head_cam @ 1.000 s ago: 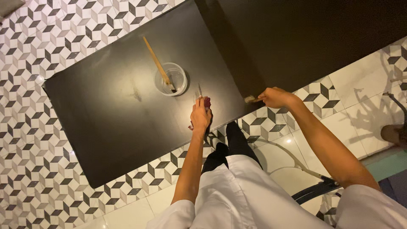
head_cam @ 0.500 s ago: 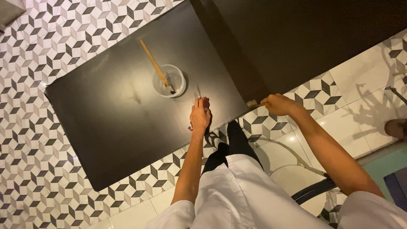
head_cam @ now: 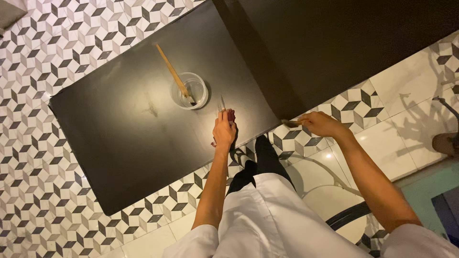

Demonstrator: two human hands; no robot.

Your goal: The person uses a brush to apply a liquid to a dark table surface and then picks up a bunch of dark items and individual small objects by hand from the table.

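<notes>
Two bare hands work at a black panel (head_cam: 124, 124) that lies flat on a patterned tile floor (head_cam: 38, 191). The left hand (head_cam: 224, 130) rests on the panel near its near edge, fingers closed over a dark red cloth (head_cam: 232, 115); something thin and pale sticks up just above the fingertips, too small to tell what it is. The right hand (head_cam: 322, 124) is well apart from the left, fingers pinched around the handle of a small brush (head_cam: 289, 123), whose bristles sit at the lower corner of a second, darker panel (head_cam: 344, 48) beside the first. Beyond the left hand, near the middle of the flat panel, stands a clear cup (head_cam: 190, 91) with a wooden stick (head_cam: 171, 70) leaning out of it up and to the left. White sleeves and dark trousers show below.
</notes>
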